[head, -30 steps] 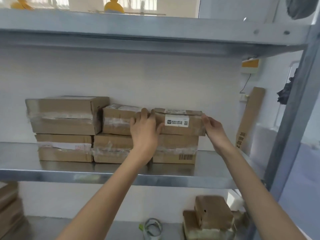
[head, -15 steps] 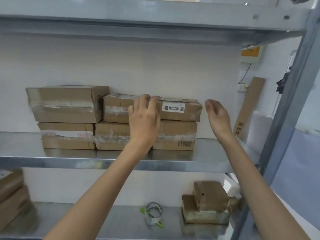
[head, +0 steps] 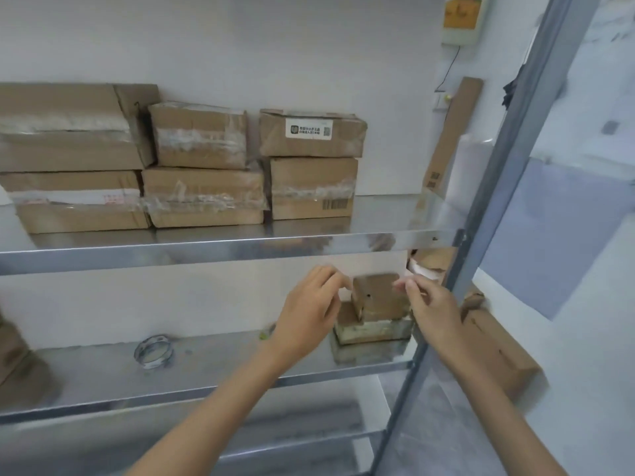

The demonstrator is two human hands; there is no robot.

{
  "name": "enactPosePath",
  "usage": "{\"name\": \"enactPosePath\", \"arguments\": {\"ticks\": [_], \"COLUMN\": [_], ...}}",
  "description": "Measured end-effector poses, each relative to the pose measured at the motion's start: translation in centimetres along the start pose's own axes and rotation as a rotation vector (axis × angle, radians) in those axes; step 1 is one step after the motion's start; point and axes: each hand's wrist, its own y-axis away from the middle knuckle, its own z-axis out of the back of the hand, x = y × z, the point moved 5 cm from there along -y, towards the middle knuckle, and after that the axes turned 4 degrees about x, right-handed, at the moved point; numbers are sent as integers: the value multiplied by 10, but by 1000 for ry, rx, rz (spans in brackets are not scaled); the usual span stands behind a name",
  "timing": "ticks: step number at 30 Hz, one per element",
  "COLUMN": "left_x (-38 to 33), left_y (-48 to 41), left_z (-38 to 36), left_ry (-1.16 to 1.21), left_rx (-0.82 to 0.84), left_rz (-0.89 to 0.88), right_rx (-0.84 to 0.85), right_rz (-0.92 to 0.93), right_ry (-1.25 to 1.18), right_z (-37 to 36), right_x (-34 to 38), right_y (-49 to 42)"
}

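On the lower metal shelf (head: 220,365) a small cardboard box (head: 379,297) lies on top of a flatter taped box (head: 372,329). My left hand (head: 309,314) hovers just left of the small box with fingers loosely curled, holding nothing. My right hand (head: 429,310) hovers just right of it, fingers also relaxed and empty. On the upper shelf (head: 395,214) stand several cardboard boxes in two layers; the top right one (head: 311,134) carries a white label.
A roll of clear tape (head: 153,351) lies on the lower shelf to the left. The shelf's upright post (head: 494,187) runs down the right side. More cardboard (head: 498,341) lies outside the rack at right, and a long flat carton (head: 453,132) leans on the wall.
Both hands have left the labelled box on the upper shelf and dropped to the lower shelf, either side of the small box. The view has tilted down and right.
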Motion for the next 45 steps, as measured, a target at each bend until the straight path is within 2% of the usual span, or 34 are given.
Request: {"name": "enactPosePath", "arguments": {"ticks": [5,11,13,15,17,20,24,28,35,41,45], "left_x": [37,82,96,106,119,123,123,137,185,215,242], "left_y": [18,-10,-12,-15,-13,-12,-25,-20,23,73,113], "left_z": [-103,-188,-218,-242,-263,-264,-220,-171,-106,-37,-3], "left_ry": [201,248,278,317,347,465,570,574,569,531,446], "left_rx": [339,669,721,673,551,398,139,-66,-133,-129,-103], "left_rz": [279,719,857,932,972,1043,1066,1088,1186,1083,1045], "right_rx": [191,206,224,256,233,58,-92,-100,-41,-31,43], "right_rz": [-209,-328,-373,-461,-517,-457,-309,-280,-256,-258,-243], "right_ry": [157,247,308,313,188,48,-83,-162,-247,-221,-210], "right_z": [-22,-33,-44,-58,-64,-59,-54,-68,-132,-203,-245], "right_x": [-75,-129,-153,-187,-193,-182,-160,-136,-92,-51,-24], "right_y": [-17,-75,-90,-100,-103,-106,-104,-101,-90,-62,-36]}}
